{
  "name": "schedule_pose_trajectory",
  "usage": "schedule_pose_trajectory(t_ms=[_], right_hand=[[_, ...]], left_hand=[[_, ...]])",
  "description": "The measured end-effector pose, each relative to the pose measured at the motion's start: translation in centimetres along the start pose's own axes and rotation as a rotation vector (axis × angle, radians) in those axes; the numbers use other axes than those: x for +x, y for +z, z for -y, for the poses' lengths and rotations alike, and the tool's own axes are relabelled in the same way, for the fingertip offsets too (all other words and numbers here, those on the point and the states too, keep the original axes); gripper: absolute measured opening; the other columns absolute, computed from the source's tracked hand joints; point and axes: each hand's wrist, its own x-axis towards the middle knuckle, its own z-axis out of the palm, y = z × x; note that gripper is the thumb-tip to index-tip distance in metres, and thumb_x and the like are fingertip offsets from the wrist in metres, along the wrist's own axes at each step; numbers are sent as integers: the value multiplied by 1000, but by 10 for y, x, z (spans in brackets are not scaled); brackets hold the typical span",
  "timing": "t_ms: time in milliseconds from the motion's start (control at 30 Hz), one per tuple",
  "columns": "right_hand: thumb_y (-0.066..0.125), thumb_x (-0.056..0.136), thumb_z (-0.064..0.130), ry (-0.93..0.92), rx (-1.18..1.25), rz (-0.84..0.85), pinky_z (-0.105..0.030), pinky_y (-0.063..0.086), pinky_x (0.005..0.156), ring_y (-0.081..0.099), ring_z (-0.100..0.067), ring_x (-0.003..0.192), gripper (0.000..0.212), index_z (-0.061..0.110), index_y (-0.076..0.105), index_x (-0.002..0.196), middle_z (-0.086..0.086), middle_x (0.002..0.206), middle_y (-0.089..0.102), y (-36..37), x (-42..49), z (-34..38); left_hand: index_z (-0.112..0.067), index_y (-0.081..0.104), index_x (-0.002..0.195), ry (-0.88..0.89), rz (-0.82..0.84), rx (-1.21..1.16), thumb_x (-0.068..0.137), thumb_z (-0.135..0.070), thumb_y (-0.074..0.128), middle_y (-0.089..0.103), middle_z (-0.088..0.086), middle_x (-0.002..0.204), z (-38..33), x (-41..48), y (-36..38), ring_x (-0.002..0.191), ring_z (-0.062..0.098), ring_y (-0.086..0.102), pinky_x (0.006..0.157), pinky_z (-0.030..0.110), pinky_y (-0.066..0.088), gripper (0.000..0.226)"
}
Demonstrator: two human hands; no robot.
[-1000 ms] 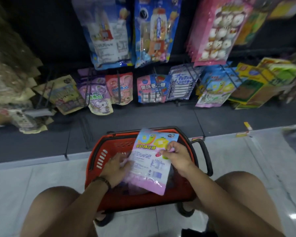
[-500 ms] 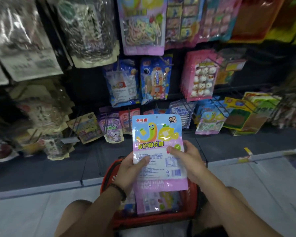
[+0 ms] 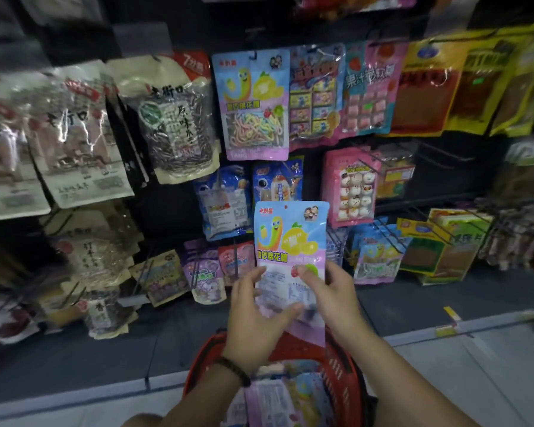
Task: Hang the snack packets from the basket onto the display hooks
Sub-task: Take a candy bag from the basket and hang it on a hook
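Observation:
A blue and pink snack packet (image 3: 290,238) with a yellow cartoon stands upright in front of the display, held by both hands at its lower half. My left hand (image 3: 256,315) grips its left side and bottom; my right hand (image 3: 333,297) pinches its right side. A matching packet (image 3: 253,103) hangs on a hook higher up, left of the held one. The red basket (image 3: 339,374) sits on the floor below my hands, with several more packets (image 3: 287,399) in it.
Rows of hanging snack bags fill the black rack: seed bags (image 3: 176,118) at the left, pink marshmallow packs (image 3: 352,189) and yellow boxes (image 3: 444,245) at the right. Bare wire hooks (image 3: 392,235) jut out at the right. The grey base shelf (image 3: 105,349) lies below.
Both hands lifted the packet out of the basket and raised it upright toward the rack. The view tilted upward, bringing the upper rows of hanging bags into sight.

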Motion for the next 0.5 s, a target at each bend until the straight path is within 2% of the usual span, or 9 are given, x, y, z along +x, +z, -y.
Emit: schedule_pose_trajectory(t_ms=[67, 100, 133, 167, 233, 267, 333, 400, 500], right_hand=[[69, 102, 25, -31, 18, 178, -31, 60, 94, 77, -17, 110, 22, 16, 80, 119, -5, 117, 82, 9, -3, 9], [62, 101, 32, -35, 10, 264, -26, 57, 98, 75, -15, 117, 33, 15, 79, 124, -2, 123, 80, 10, -4, 13], [57, 100, 36, -28, 2, 323, -23, 55, 99, 73, -12, 121, 38, 17, 79, 125, 1, 126, 80, 10, -3, 16], [54, 99, 38, -21, -19, 344, -24, 54, 99, 73, -13, 122, 40, 19, 78, 124, 2, 126, 80, 8, -1, 18], [62, 99, 35, -45, -71, 272, -30, 56, 99, 74, -18, 117, 31, 21, 78, 121, 1, 120, 81, 1, 5, 25], [70, 99, 30, -90, -138, 184, -31, 56, 98, 74, -19, 114, 24, 22, 76, 121, 2, 118, 80, -4, 11, 28], [79, 97, 27, -154, -297, 26, -29, 53, 94, 69, -13, 112, 32, 25, 67, 127, 9, 121, 73, -13, 25, 39], [82, 95, 31, -111, -298, 32, -26, 54, 91, 68, -5, 113, 43, 28, 62, 133, 14, 123, 71, -18, 37, 54], [79, 97, 18, -59, -166, 125, -32, 64, 84, 79, -17, 104, 21, 19, 74, 118, 4, 110, 83, -16, 46, 70]], left_hand=[[-45, 41, 150, -38, 148, -222, 76, -42, 95, 52, -18, 152, -20, 10, 8, 133, -1, 58, 106, 30, 56, 92], [-41, 38, 155, -52, 168, -283, 78, -39, 95, 54, -14, 155, -30, 15, 8, 137, 2, 58, 108, 32, 55, 95], [-34, 39, 157, -55, 137, -349, 83, -34, 92, 60, -9, 153, -33, 21, 8, 136, 8, 61, 108, 35, 57, 91], [-27, 47, 153, -91, 80, -428, 89, -28, 87, 67, -4, 146, -36, 28, 5, 130, 13, 68, 104, 39, 60, 76], [-23, 66, 137, -147, -54, -467, 96, -37, 78, 77, 0, 130, -38, 40, -6, 119, 21, 75, 104, 52, 60, 45], [-22, 71, 132, -160, -77, -471, 94, -48, 77, 79, 4, 127, -38, 43, -12, 119, 27, 74, 106, 59, 56, 46], [-16, 73, 130, -236, -28, -569, 93, -49, 76, 78, 14, 126, -35, 50, -22, 121, 37, 73, 106, 67, 53, 50], [-12, 71, 133, -276, 67, -604, 99, -37, 71, 76, 19, 127, -41, 53, -28, 120, 41, 73, 104, 70, 53, 42], [-11, 69, 133, -291, 141, -543, 107, -30, 60, 79, 15, 123, -54, 57, -38, 114, 36, 76, 101, 63, 58, 34]])
